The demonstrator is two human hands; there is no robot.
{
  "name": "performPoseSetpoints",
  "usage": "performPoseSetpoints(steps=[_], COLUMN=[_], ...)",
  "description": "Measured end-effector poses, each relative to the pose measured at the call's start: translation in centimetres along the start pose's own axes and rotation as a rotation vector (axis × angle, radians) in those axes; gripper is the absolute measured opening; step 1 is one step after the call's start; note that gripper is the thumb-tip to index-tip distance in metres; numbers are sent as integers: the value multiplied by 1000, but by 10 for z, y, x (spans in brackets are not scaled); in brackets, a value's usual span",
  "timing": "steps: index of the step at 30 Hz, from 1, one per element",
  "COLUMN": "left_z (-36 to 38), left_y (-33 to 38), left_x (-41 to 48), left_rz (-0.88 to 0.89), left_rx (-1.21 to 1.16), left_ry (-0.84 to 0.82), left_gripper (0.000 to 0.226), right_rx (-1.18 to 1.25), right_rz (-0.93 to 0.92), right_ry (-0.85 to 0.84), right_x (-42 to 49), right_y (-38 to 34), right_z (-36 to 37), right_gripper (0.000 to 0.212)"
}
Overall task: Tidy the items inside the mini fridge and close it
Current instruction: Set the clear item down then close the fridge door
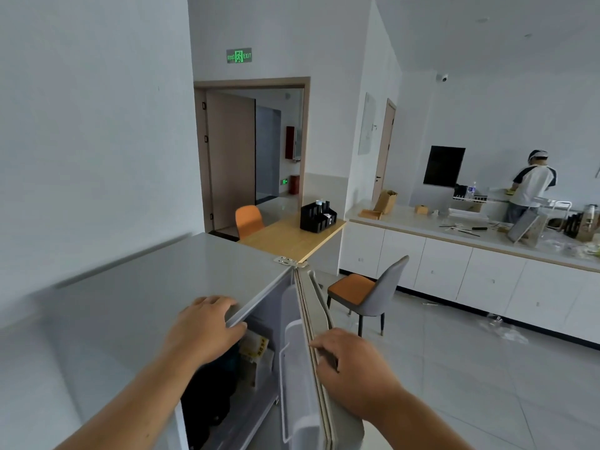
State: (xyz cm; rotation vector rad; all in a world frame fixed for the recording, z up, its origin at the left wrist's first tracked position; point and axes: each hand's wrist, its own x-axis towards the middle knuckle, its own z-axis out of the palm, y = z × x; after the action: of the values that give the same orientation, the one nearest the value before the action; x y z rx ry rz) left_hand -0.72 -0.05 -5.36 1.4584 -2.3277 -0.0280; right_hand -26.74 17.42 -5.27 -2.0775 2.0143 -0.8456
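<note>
Head view: one mini fridge (162, 287) is seen low and central, its door (319, 368) swung open toward the right, long edge running away from the camera. One yellow packet (258, 347) is visible inside. Left hand (204, 329) lies flat on the top front edge; right hand (354, 368) grips the door's edge.

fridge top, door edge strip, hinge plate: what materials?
Fridge top: looks like painted sheet metal, matte grey, smooth and flat; could be plastic. Door edge strip: probably a soft rubber or vinyl seal, beige, ribbed folds. Hinge plate: bare metal, shiny, with screw heads.
</note>
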Motion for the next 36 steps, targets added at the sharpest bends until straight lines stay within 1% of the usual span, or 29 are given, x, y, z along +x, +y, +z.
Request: performPoseSetpoints(steps=[7, 10, 13, 15, 18, 20, 24, 28, 31, 36], left_z=[3, 3, 2, 2, 3, 3, 0, -1, -2, -3], left_y=[0, 0, -1, -1, -1, -2, -5, -5, -5, -6], left_x=[1, 0, 0, 1, 2, 3, 2, 1, 1, 2], left_rz=[3, 3, 11, 6, -5, -25, -92, -132, -139, -128], left_rx=[-12, -17, -25, -34, -49, -95, -252, -317, -338, -343], left_ry=[24, 29, 34, 37, 44, 47, 37, 37, 34, 36], left_gripper=[64, 64, 63, 58, 48, 46, 54, 56, 55, 46], right_rx=[62, 55, 51, 47, 36, 36, 36, 31, 30, 31], right_rz=[-45, -59, -67, -80, -102, -117, -154, -193, -229, -276], right_ry=[-52, -46, -32, -31, -38, -36, -39, -38, -15, -6], right_x=[5, 9, 15, 19, 26, 31, 40, 48, 52, 64], right_y=[-7, -15, -25, -32, -40, -44, -51, -57, -62, -76], right_z=[14, 25, 34, 40, 49, 56, 66, 73, 77, 81], right_gripper=[54, 51, 43, 42, 46, 50, 56, 58, 56, 41])
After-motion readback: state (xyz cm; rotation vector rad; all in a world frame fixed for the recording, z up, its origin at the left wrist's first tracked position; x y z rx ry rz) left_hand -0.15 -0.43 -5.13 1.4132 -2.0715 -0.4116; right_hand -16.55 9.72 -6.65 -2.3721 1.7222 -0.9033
